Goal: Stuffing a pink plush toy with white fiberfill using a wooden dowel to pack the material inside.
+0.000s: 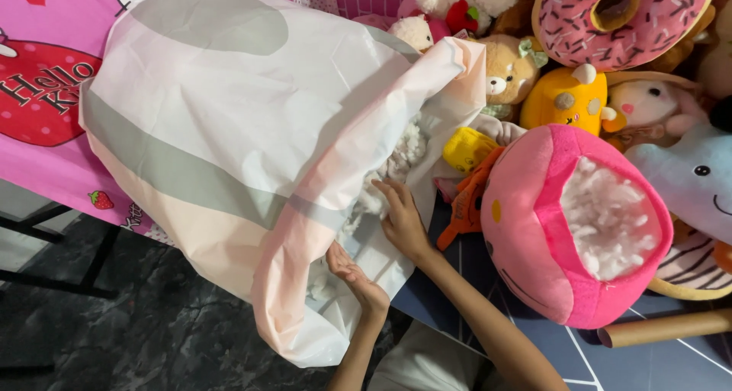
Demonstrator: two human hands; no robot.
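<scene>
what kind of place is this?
Probably a small plush-toy stuffing workspace. A large fabric sack of white fibre filling, an open pink plush shell part-filled, and finished stuffed toys piled behind. Both hands work at the sack's mouth.

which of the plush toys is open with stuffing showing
The big pink round plush right of the right hand: its top gapes, showing white filling. The donut and others are closed.

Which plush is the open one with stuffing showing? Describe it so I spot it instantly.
Start at the big pale bag that both hands reach into. Just right of the right hand lies a round pink plush. Unlike the closed toys behind it, its wide opening shows white stuffing.
</scene>
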